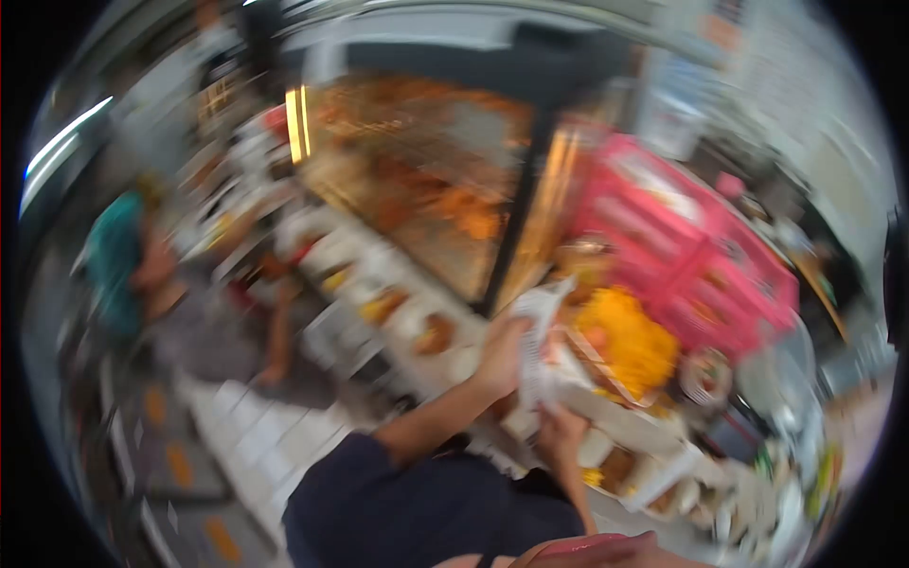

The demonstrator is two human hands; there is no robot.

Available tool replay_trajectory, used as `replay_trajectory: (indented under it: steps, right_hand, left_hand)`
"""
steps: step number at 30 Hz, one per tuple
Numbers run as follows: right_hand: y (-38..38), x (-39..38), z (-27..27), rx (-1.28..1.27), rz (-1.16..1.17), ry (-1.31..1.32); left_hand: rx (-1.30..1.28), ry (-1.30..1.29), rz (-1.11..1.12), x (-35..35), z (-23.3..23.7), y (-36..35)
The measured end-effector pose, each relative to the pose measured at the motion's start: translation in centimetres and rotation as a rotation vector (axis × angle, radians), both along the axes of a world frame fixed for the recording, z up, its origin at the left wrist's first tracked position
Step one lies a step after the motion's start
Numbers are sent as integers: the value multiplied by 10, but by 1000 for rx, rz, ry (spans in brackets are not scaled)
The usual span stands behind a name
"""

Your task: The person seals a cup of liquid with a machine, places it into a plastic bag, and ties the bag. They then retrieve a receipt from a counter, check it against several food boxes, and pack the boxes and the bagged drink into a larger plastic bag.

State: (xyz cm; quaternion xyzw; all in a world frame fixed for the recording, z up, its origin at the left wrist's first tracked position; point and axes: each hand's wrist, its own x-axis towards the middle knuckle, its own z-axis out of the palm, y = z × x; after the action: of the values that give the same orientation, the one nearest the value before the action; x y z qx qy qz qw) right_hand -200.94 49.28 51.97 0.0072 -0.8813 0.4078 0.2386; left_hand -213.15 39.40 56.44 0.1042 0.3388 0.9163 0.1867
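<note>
Motion blur softens the whole view. A white sheet-like piece, perhaps paper or a bag (pixel 538 346), stands upright between my hands. My left hand (pixel 502 355) grips its left side, fingers closed around the edge. At its lower end my right hand (pixel 563 434) is also closed on it. Just right of the white piece, a tray (pixel 606 369) holds a heap of bright yellow shredded food (pixel 630 346). Along the counter below sit containers with brown and yellow food (pixel 617 466).
Pink plastic crates (pixel 677 251) stand behind the yellow heap. A lit glass display case (pixel 417 170) with orange-brown food rises ahead. To the left, a person in a teal hair cover (pixel 118 256) works at the counter, where several filled buns or similar foods (pixel 383 308) lie.
</note>
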Motion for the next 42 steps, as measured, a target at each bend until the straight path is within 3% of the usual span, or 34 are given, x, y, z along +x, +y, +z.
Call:
replay_trajectory:
  steps: [3,6,9,14,16,19,22,25,27,28,30,31,32,34,35,36,38,42]
  right_hand:
    - [-47,-23,11,-51,99,-173]
    - [-58,-51,-2,18,234,32]
    - [-97,-83,5,11,250,65]
    - [-124,-123,-17,0,232,-28]
    - [-134,-132,2,-157,323,-132]
    - [-133,-142,9,-256,273,-192]
    - [-105,-131,3,-406,89,-305]
    - [-69,-118,-15,-550,-131,-204]
    - [-30,-102,-61,-616,-321,-119]
    - [-15,-103,-65,-478,-260,-63]
    - [-12,-108,-64,-560,-365,2]
    - [-14,-111,-61,-556,-375,3]
    - [-20,-116,-56,-601,-380,0]
    - [-26,-119,-54,-644,-412,3]
    - [-27,-120,-57,-609,-367,-21]
    - [-29,-120,-58,-574,-316,-49]
    - [-30,-121,-57,-609,-346,-78]
    - [-29,-130,-54,-576,-347,-101]
  left_hand:
    - [169,79,166,-23,37,-60]
    - [227,18,318,-33,61,-75]
    - [164,78,374,-64,62,-115]
    - [123,263,253,-132,41,-160]
    - [-116,345,460,-166,65,-186]
    - [59,489,649,-249,128,-251]
    - [-269,833,723,-342,211,-339]
    - [-386,795,586,-453,270,-383]
    - [-631,843,736,-524,281,-385]
    - [-625,851,735,-550,284,-383]
    - [-1068,1078,1035,-594,276,-379]
    - [-1010,985,964,-614,277,-379]
    - [-998,990,952,-627,274,-377]
    - [-1153,1124,1372,-650,269,-369]
    - [-1184,1040,1277,-639,273,-365]
    - [-1381,1212,1453,-638,277,-367]
    - [-1257,1135,971,-641,286,-372]
    - [-1368,1175,1089,-646,291,-370]
